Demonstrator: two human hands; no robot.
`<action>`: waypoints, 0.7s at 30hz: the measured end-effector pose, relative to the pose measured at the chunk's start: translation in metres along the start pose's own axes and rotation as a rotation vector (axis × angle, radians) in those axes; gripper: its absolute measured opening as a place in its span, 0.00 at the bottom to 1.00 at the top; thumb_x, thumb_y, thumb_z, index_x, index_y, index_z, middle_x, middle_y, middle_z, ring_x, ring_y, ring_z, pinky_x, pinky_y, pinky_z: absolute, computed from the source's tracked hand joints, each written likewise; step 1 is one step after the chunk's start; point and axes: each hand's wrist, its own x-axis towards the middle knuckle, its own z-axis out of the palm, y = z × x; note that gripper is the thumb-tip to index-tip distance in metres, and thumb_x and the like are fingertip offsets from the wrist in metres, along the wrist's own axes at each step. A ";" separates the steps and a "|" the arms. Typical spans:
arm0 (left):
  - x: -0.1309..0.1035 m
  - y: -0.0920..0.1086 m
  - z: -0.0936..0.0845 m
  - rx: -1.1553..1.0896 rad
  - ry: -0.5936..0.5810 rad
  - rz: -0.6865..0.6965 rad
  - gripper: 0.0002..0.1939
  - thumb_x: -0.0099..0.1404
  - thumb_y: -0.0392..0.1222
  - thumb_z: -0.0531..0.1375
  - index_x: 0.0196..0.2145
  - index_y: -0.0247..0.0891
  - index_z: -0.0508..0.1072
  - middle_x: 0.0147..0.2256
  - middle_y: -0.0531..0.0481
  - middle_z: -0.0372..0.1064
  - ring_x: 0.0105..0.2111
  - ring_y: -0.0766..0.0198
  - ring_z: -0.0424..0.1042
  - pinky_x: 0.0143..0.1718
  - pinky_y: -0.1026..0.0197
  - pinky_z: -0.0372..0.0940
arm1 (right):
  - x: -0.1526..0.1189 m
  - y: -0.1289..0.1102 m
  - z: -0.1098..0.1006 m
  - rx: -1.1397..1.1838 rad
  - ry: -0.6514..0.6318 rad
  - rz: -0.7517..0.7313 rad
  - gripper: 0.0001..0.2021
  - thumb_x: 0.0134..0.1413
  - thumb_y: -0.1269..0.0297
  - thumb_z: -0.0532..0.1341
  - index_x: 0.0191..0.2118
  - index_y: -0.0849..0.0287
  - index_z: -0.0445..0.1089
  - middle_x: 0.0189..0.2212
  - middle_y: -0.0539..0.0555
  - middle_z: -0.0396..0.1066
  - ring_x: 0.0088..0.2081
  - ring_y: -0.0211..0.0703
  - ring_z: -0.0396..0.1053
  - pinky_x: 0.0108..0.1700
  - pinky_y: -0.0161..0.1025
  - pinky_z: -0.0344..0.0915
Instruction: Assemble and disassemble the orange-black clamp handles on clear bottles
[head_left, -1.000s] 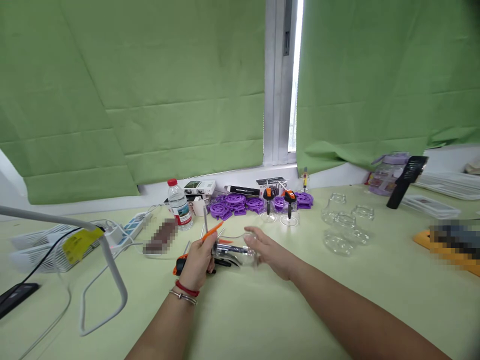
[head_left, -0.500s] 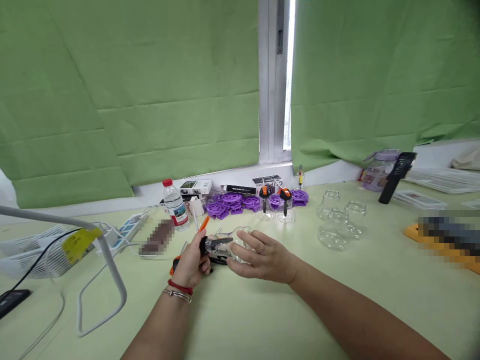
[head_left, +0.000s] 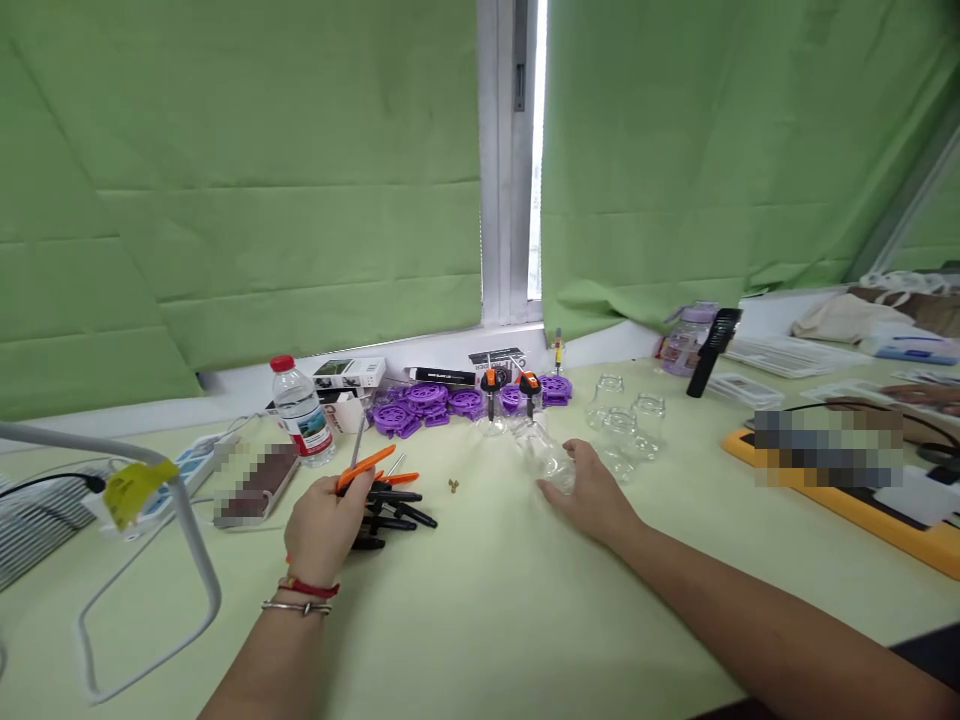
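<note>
My left hand (head_left: 326,525) is closed at the left of a pile of black-handled parts (head_left: 394,518). An orange-and-black part (head_left: 366,467) with a thin metal rod pokes out between its thumb and forefinger. Its lower fingers are hidden behind the hand. My right hand (head_left: 596,492) is closed around a clear glass bottle (head_left: 547,458), which lies tilted with its neck pointing up and left. Just behind that bottle stand two glass bottles with black-and-orange tops (head_left: 529,392). Several small brass-coloured pieces (head_left: 453,486) lie between my hands.
Three clear glass bottles (head_left: 621,425) stand right of my right hand. Purple plastic parts (head_left: 426,396) line the back. A water bottle (head_left: 301,415) and a grey metal stand (head_left: 202,540) are at left. A yellow-edged item (head_left: 847,508) lies right, near another person's hand (head_left: 926,396).
My hands have moved apart; the bottle is now with my right hand alone, further right, away from the black part. The pile and brass pieces are uncovered. The view has turned right.
</note>
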 end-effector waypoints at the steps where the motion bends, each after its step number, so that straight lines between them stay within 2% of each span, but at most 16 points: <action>1: 0.002 0.000 0.000 0.096 0.026 0.010 0.15 0.46 0.50 0.62 0.12 0.42 0.63 0.11 0.51 0.57 0.24 0.52 0.64 0.26 0.61 0.51 | 0.000 0.005 -0.001 0.022 -0.004 0.043 0.32 0.47 0.49 0.57 0.55 0.59 0.49 0.51 0.62 0.60 0.51 0.52 0.62 0.48 0.47 0.62; 4: 0.005 0.002 0.000 0.326 0.053 0.024 0.17 0.44 0.54 0.62 0.11 0.42 0.61 0.13 0.47 0.59 0.29 0.46 0.66 0.30 0.58 0.53 | 0.002 0.014 -0.002 0.048 -0.005 0.131 0.38 0.48 0.48 0.56 0.60 0.59 0.41 0.52 0.64 0.60 0.53 0.53 0.61 0.49 0.46 0.60; 9: 0.010 0.004 -0.003 0.621 -0.044 -0.034 0.25 0.47 0.65 0.54 0.12 0.40 0.64 0.19 0.39 0.68 0.31 0.42 0.67 0.40 0.47 0.53 | 0.012 0.018 -0.005 -0.090 -0.042 0.221 0.44 0.49 0.49 0.56 0.64 0.59 0.31 0.57 0.64 0.56 0.54 0.56 0.60 0.50 0.47 0.59; 12: 0.011 0.005 -0.005 0.744 -0.107 -0.058 0.29 0.50 0.67 0.48 0.14 0.39 0.66 0.25 0.37 0.72 0.34 0.42 0.68 0.44 0.44 0.52 | 0.020 0.019 -0.004 -0.168 -0.042 0.253 0.45 0.52 0.51 0.54 0.64 0.60 0.23 0.60 0.66 0.51 0.53 0.58 0.61 0.48 0.48 0.61; 14: 0.011 0.004 -0.006 0.782 -0.120 -0.056 0.29 0.51 0.67 0.47 0.15 0.38 0.68 0.27 0.37 0.72 0.36 0.43 0.68 0.45 0.44 0.51 | 0.024 0.021 -0.002 -0.187 -0.025 0.250 0.45 0.53 0.54 0.53 0.64 0.60 0.18 0.62 0.66 0.44 0.55 0.59 0.59 0.48 0.48 0.62; 16: 0.011 0.003 -0.005 0.805 -0.107 -0.040 0.29 0.52 0.66 0.47 0.17 0.38 0.70 0.29 0.37 0.73 0.37 0.43 0.68 0.46 0.44 0.51 | 0.029 0.026 0.003 -0.196 0.021 0.201 0.45 0.54 0.58 0.53 0.62 0.60 0.14 0.65 0.64 0.34 0.60 0.58 0.51 0.51 0.48 0.60; 18: 0.011 0.002 -0.004 0.817 -0.090 -0.017 0.29 0.52 0.65 0.47 0.18 0.37 0.70 0.30 0.36 0.73 0.38 0.43 0.68 0.46 0.43 0.51 | 0.033 0.032 0.009 -0.208 0.083 0.111 0.45 0.53 0.65 0.52 0.62 0.59 0.12 0.65 0.60 0.24 0.64 0.56 0.37 0.56 0.48 0.56; 21: 0.010 0.001 -0.002 0.826 -0.081 0.008 0.29 0.52 0.65 0.47 0.19 0.37 0.71 0.31 0.36 0.74 0.38 0.43 0.68 0.46 0.43 0.51 | 0.039 0.040 0.015 -0.264 0.150 -0.021 0.47 0.49 0.76 0.51 0.61 0.54 0.10 0.64 0.53 0.10 0.64 0.57 0.24 0.58 0.52 0.53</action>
